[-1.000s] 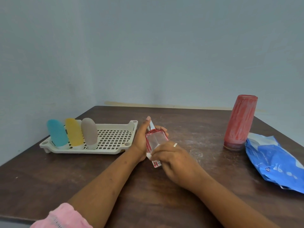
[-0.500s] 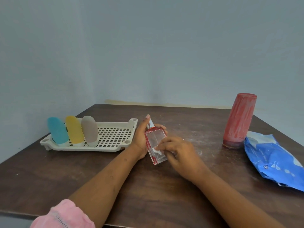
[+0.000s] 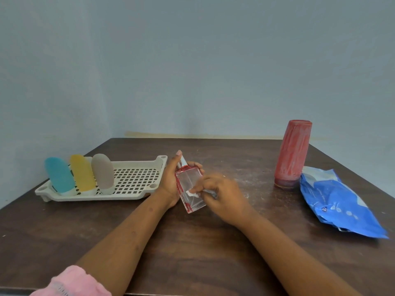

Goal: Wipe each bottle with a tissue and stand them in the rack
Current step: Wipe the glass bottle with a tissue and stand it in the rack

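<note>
Dark brown wooden table, grain worn and scuffed, with pale dusty smears across the far middle part. Set into a corner of plain blue-grey walls, with a yellowish strip along the foot of the back wall, just past the far edge. Near the middle of the table, held off the surface and tilted, neck pointing away: a clear square bottle with red edges and a thin spray top. Gripped round its left side by the left hand, thumb up along the neck, fingertips curling round the far side. Pressed to its front face by the curled fingers of the right hand: a small white tissue, pinched; that hand a little blurred. At the far left, a cream slotted rack, flat on the table, just beside the left hand. Standing white-cap-down in a close row at the rack's left end: a teal bottle, a yellow bottle and a grey bottle, all leaning slightly. At the far right, well apart from the rack, a tall red bottle upright on its darker end, streaked whitish. Just beside its base, a crumpled blue tissue pack, lying flat toward the right edge. At the bottom left, a pink sleeve on the left arm; both forearms bare over the near half of the table.
</note>
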